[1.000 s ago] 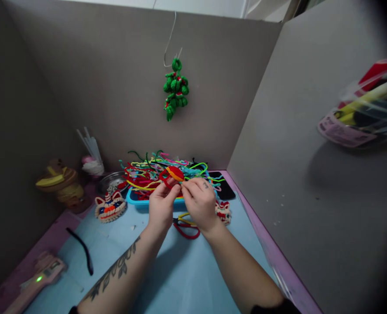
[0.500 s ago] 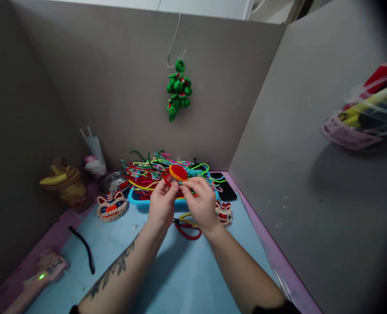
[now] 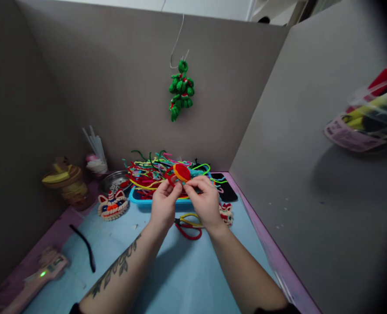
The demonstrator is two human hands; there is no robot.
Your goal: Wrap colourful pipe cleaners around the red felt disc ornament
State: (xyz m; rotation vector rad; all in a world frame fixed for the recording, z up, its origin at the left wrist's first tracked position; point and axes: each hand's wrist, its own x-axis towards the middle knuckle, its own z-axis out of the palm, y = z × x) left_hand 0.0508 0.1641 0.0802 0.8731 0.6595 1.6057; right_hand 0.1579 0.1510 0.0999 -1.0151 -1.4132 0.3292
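Near the middle of the head view, a round red piece with an orange rim [image 3: 182, 171], looking like coiled pipe cleaner, is held between my two hands. My left hand [image 3: 164, 201] pinches its lower left side, where a red loop sticks out. With thumb and fingers closed, my right hand [image 3: 206, 200] grips the lower right side at a small teal bit. The exact spot between the fingertips is partly hidden. Behind the hands stands a light-blue tray [image 3: 144, 201] heaped with multicoloured pipe cleaners [image 3: 147, 174]. Below them lies a red-and-yellow-handled cutting tool [image 3: 191, 235].
Cream animal-face pieces lie left [image 3: 113, 206] and right [image 3: 226, 213]. At left are a metal bowl [image 3: 106, 181], a brown pot-like figure [image 3: 70, 187], a black strip [image 3: 85, 248] and a pink device [image 3: 49, 270]. A black phone [image 3: 226, 189] lies behind; a green ornament [image 3: 182, 91] hangs above.
The red-and-orange piece has tilted slightly to the right between my fingers. My right fingertips have shifted a little along its lower edge. The whole view has moved slightly.
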